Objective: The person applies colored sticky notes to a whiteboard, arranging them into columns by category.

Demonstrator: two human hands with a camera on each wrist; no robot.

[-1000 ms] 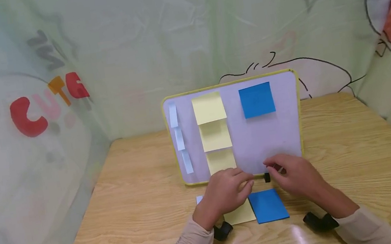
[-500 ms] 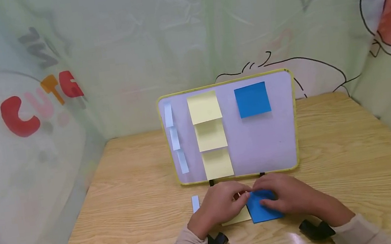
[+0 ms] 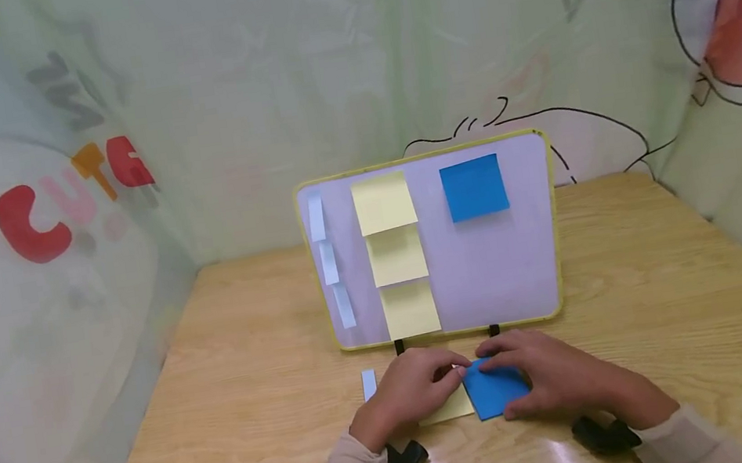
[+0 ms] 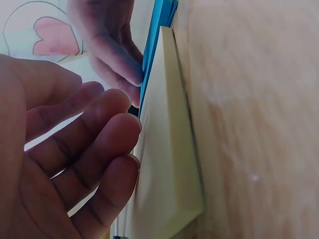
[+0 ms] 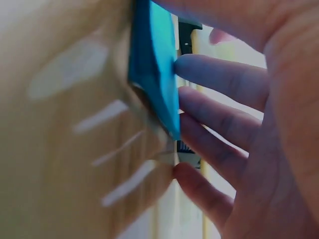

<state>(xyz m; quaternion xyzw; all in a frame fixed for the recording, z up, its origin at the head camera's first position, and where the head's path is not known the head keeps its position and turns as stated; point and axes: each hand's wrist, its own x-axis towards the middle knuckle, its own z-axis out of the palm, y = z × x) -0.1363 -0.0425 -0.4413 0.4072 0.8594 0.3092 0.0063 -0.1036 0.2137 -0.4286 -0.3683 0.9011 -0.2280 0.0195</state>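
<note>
A blue sticky-note pad (image 3: 496, 392) lies on the table in front of a small whiteboard (image 3: 497, 269). My right hand (image 3: 554, 372) rests on this pad, fingertips on its upper part and thumb by its near right corner. In the right wrist view, the fingers (image 5: 219, 74) are fairly straight against the blue pad. My left hand (image 3: 414, 387) is over the pale yellow sticky-note pad (image 3: 453, 407), fingers loosely bent, tips near the blue pad's far left corner. The left wrist view has its fingertips beside the yellow pad (image 4: 182, 164), apparently holding nothing.
On the board are several stuck notes: narrow light-blue strips (image 3: 329, 263) at left, yellow notes (image 3: 396, 256) in a column, and one blue note (image 3: 474, 188). A light-blue strip pad (image 3: 369, 384) lies left of the left hand. Black feet (image 3: 495, 329) support the board.
The right hand has come down from near the board's lower edge onto the blue pad, which has turned slightly. The left hand has moved a little lower and stays over the yellow pad.
</note>
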